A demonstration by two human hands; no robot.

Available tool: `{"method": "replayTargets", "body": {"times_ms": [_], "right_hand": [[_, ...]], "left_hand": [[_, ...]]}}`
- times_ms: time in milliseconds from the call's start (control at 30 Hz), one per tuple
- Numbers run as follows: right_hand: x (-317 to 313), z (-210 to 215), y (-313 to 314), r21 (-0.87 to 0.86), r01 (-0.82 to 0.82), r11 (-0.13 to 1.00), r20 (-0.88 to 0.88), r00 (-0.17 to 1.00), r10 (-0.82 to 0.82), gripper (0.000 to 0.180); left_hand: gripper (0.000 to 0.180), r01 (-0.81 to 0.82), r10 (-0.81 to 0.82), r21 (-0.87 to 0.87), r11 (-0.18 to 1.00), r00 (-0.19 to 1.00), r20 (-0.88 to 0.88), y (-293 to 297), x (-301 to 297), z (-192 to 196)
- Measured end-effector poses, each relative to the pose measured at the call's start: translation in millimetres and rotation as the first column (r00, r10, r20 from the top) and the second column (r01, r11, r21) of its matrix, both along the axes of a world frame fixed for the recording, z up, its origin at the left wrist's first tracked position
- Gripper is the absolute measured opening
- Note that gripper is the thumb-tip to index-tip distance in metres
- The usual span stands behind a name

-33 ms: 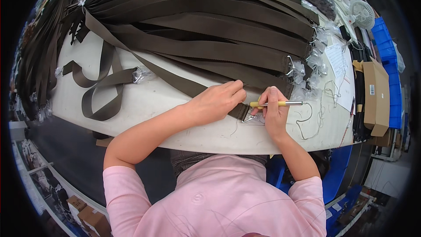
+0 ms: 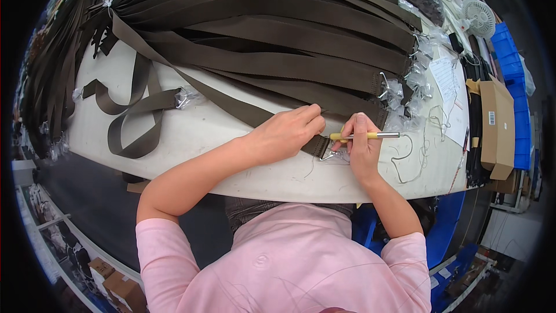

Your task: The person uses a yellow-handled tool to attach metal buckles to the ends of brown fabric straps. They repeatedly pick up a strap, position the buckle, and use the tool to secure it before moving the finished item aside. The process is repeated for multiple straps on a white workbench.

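My left hand (image 2: 284, 136) presses its closed fingers onto the end of a dark brown webbing strap (image 2: 246, 111), near the stitched tip. From that tip a metal hook (image 2: 329, 156) sticks out, partly wrapped in clear plastic. Just right of it, my right hand (image 2: 364, 148) is closed around a slim pen-shaped tool (image 2: 382, 136), yellow at one end and silver at the other. The tool's left end points at the strap's end; its exact kind cannot be made out. My left fingers hide part of the strap.
Many bundled brown straps (image 2: 260, 29) spread over the white table (image 2: 278, 182), their plastic-wrapped hooks at the right. A looped strap (image 2: 136, 133) lies at left. Loose thread (image 2: 405, 162), papers (image 2: 446, 87), a cardboard box (image 2: 496, 125), blue bins (image 2: 518, 99) and a fan (image 2: 479, 17) are rightward.
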State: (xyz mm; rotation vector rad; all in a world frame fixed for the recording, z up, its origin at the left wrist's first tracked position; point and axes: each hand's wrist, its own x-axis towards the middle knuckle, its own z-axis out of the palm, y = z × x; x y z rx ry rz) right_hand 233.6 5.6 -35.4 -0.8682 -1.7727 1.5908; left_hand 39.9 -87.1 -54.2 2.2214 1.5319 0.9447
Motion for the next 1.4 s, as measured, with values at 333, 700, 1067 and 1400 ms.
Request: {"method": "replayTargets", "body": {"times_ms": [333, 700, 1067, 1400], "right_hand": [[-0.6, 1.3, -0.3, -0.055, -0.008, 0.998, -0.051, 0.999, 0.005, 0.047], [-2.0, -8.1, 0.9, -0.026, -0.008, 1.000, -0.039, 0.999, 0.007, 0.045], [-2.3, -9.3, 0.6, -0.009, -0.016, 1.000, -0.032, 0.999, 0.015, 0.043], [18.9, -14.6, 5.5, 0.241, 0.027, 0.970, -0.239, 0.970, 0.033, 0.037]], "left_hand": [[0.018, 0.062, -0.050, 0.078, 0.995, 0.987, -0.151, -2.4, 0.2, 8.6], [0.018, -0.021, 0.021, 0.008, 1.000, 1.000, 0.022, -1.2, 2.0, 3.4], [0.019, -0.026, 0.025, 0.026, 0.999, 0.999, 0.025, -0.3, 2.1, 1.9], [0.022, -0.055, 0.120, -0.225, 0.973, 0.950, 0.288, -8.1, -9.8, 21.2]]}}
